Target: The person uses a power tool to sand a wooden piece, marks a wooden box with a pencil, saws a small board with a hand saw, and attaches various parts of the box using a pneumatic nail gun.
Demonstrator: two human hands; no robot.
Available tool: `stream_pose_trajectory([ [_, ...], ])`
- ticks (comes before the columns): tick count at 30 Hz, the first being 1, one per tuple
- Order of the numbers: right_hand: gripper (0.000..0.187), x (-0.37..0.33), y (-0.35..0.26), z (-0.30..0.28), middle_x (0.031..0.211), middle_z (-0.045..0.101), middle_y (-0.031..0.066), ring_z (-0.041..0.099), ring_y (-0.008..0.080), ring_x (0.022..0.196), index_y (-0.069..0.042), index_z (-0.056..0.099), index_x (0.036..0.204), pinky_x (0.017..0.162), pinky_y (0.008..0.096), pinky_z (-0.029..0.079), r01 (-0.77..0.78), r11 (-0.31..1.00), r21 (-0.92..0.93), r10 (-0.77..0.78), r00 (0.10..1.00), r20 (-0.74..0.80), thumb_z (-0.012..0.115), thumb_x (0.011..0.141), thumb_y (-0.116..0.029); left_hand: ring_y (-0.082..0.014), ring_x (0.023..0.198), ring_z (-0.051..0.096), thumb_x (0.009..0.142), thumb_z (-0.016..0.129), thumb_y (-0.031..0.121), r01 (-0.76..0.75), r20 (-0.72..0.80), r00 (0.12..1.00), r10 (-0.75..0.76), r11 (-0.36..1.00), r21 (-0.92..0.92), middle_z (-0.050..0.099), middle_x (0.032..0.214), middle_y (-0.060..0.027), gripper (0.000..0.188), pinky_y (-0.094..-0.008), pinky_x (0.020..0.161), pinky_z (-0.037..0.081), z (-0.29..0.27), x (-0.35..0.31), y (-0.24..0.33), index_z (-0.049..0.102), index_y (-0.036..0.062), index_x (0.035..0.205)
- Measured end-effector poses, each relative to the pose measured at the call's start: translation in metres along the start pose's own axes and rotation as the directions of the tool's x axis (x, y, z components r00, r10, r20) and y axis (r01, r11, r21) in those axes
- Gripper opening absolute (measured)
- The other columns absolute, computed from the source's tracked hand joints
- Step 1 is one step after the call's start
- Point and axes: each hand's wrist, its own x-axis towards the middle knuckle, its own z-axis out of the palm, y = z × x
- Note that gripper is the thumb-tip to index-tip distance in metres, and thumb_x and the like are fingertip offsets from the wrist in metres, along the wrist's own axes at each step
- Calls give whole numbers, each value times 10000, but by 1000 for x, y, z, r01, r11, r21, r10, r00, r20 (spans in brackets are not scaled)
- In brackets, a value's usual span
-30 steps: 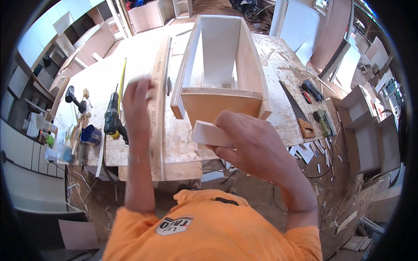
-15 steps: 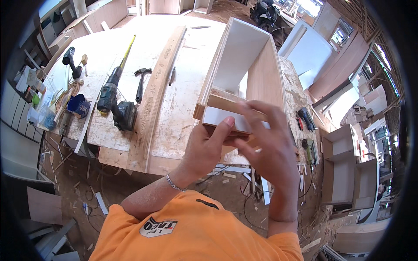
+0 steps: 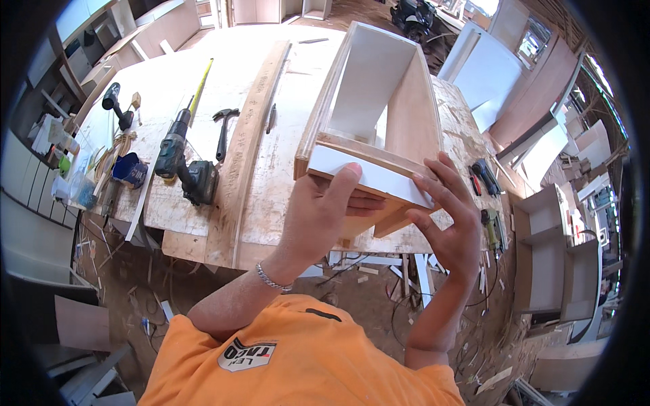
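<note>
A wooden box frame (image 3: pixel 414 122) with white inner faces rests on the workbench, tilted toward me at its near end. Across that near end runs a white-faced wooden strip (image 3: pixel 382 177). My left hand (image 3: pixel 318 210) grips the strip's left part, thumb on the white face and fingers curled beneath the wood. At the strip's right end is my right hand (image 3: pixel 450 210), its fingertips over the corner and its thumb lower down at the edge. How the strip meets the box behind my fingers is partly hidden.
Left of the box lie a long wooden board (image 3: pixel 247 142), a pencil (image 3: pixel 271 118), a claw hammer (image 3: pixel 224 132) and a cordless drill (image 3: pixel 179 159). A blue cup (image 3: pixel 130 170) stands farther left. Right of the box are red-handled pliers (image 3: pixel 475 183) and a green power tool (image 3: pixel 491 227). Scraps litter the floor.
My right hand has moved right and down, from hovering blurred over the strip to its right end. The strip now sits across the box's near end, its white face fully showing.
</note>
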Motion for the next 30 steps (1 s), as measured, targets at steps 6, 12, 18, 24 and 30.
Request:
stream_pose_trajectory([
  [6,457,-5,4,3,1407,650,143,507,358,1440,-94,763,1212,1096,464,496,-19,1000,-25,18,999,-47,855,765,-98,-244,876,774,1070,569,299,-35,0,999,35,995,-88,750,973,-187,418,-341,781,651,9,7,-16,641,-109,1129],
  [12,442,-9,8,1,1408,650,163,501,381,1443,-60,715,1241,1166,503,417,14,997,-80,-18,999,-46,817,815,-115,-162,786,761,1062,581,339,-148,66,988,143,986,80,769,863,-132,444,-298,725,611,4,17,-30,697,-86,1009],
  [18,440,-6,11,6,1437,636,173,483,380,1459,-64,713,1259,1190,518,388,54,997,-50,-55,998,-21,823,849,-178,-176,847,766,1070,567,317,-181,111,979,171,979,89,772,901,-141,414,-318,746,599,-13,14,-25,693,-77,1055],
  [24,421,-3,11,9,1421,645,167,490,383,1451,-62,706,1229,1194,523,384,78,996,-41,-79,996,-32,828,844,-181,-254,800,762,1077,557,347,-304,203,942,266,933,190,760,840,-161,436,-365,723,573,-26,19,-30,714,-50,989],
  [30,430,-6,10,16,1437,628,162,480,391,1452,-82,653,1201,1194,537,374,86,996,-29,-88,994,-58,842,841,-221,-347,808,734,1082,552,339,-367,228,922,312,892,263,739,867,-199,404,-415,720,544,-33,19,-41,684,-43,1064],
])
